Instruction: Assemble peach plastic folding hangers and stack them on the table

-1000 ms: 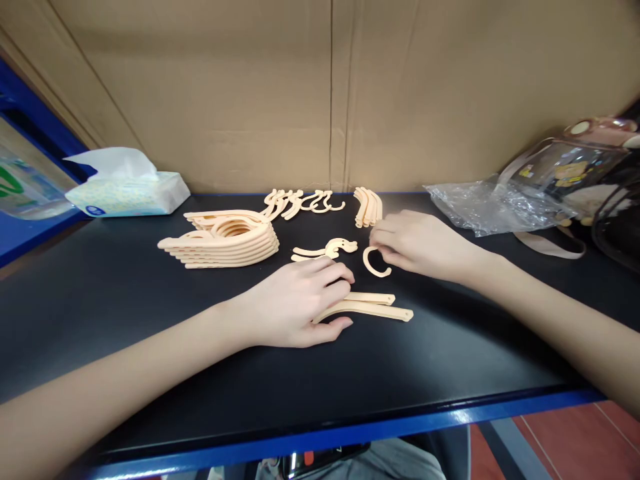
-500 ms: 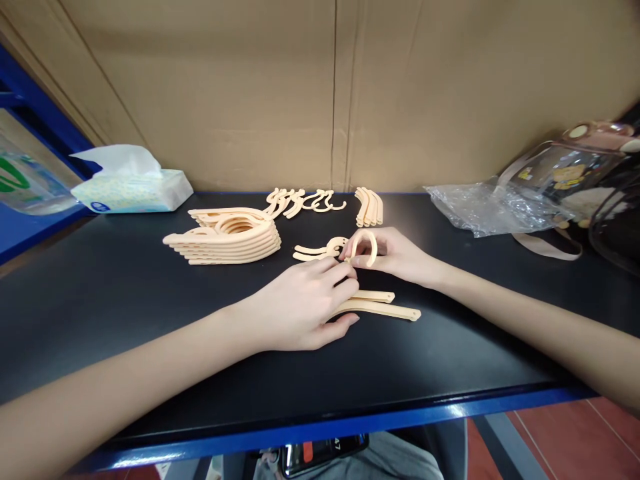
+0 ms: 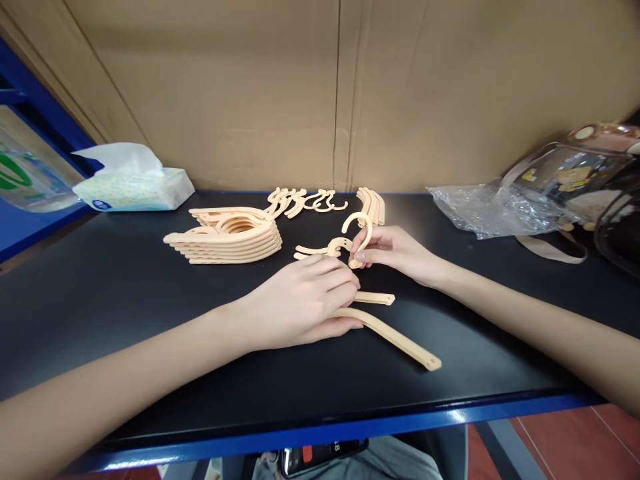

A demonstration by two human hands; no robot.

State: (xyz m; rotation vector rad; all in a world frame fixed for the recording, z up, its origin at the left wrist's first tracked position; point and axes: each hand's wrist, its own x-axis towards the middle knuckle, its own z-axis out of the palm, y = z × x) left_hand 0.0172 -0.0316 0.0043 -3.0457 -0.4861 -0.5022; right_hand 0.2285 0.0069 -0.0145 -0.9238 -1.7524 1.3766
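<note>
Right hand [image 3: 395, 253] fingers pinch hook [image 3: 361, 235] upright (curve up); left hand [image 3: 300, 303] grips arm [image 3: 395, 339], pointing lower-right.

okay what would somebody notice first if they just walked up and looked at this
Two bare hands meet mid-table: the right hand pinches a peach plastic hook upright, while the left hand presses on two long hanger arms, one angled toward the table's front edge. Behind them, left of centre, sits a neat stack of assembled hangers, with a tissue pack at far left.
</note>
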